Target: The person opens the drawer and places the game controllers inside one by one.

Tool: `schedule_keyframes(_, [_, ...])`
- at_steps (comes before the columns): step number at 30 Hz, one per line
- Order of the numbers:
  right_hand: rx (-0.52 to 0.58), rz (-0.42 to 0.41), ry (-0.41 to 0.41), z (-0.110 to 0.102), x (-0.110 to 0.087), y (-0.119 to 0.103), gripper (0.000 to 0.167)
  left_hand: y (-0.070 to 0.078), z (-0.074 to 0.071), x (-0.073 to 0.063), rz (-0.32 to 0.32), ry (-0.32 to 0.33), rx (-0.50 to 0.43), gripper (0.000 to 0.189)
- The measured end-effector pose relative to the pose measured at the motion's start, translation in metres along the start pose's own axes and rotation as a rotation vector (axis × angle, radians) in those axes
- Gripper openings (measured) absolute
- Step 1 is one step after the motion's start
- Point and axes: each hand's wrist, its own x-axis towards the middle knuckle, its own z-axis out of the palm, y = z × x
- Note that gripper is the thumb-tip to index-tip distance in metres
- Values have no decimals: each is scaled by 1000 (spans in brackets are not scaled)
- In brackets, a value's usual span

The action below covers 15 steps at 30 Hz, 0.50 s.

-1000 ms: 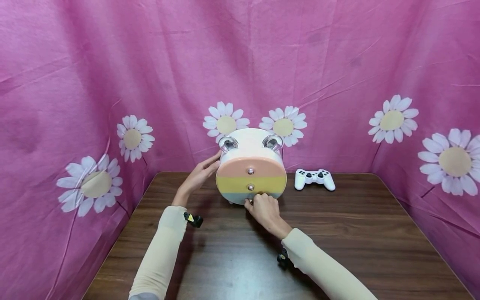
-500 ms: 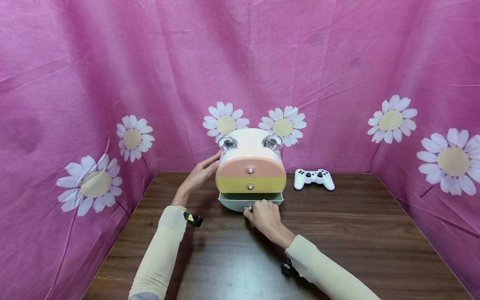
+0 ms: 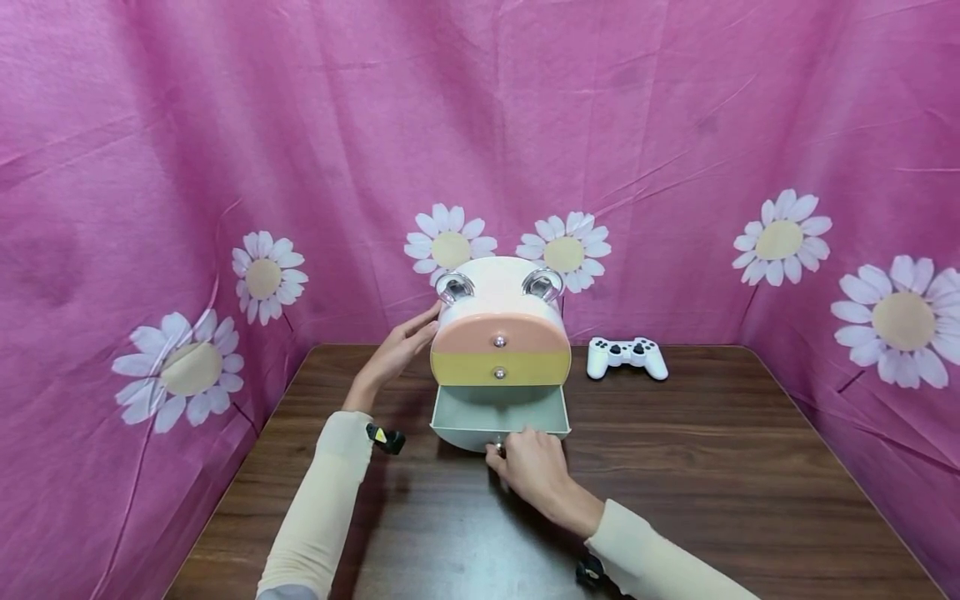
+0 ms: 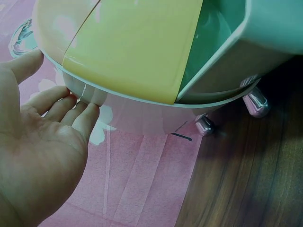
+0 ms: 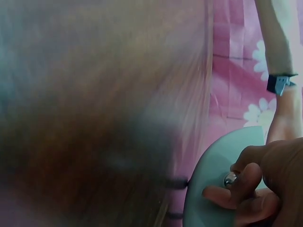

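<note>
A small rounded drawer box point(image 3: 501, 287) stands at the back of the table, with a peach top drawer point(image 3: 472, 335), a yellow middle drawer point(image 3: 465, 368) and a pale green bottom drawer point(image 3: 457, 435). The green drawer is pulled well out, and no contents show inside it. My right hand point(image 3: 536, 471) pinches its round silver knob point(image 5: 230, 179) between thumb and fingers. At the box's left side, my left hand point(image 4: 52, 137) rests its fingertips on the white wall, fingers mostly extended. Both upper drawers are closed.
A white game controller point(image 3: 627, 358) lies on the dark wooden table point(image 3: 697, 467), right of the box. Behind hangs a pink cloth point(image 3: 337, 167) with daisies. Short silver feet point(image 4: 204, 125) hold the box off the tabletop.
The green bottom drawer has slid out from closed toward the person, drawn along by my right hand on its knob. My left hand has stayed against the side of the box.
</note>
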Motion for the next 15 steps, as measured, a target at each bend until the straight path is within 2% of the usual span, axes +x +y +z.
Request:
schedule_keyframes(5, [2,2,-34,-7,-9,-6,67,1,0,-1,-5,-1,3,59])
schedule_keyframes(15, [3,-17,-44,-18,-24,-12,65,0,1,0,-5,3,3,59])
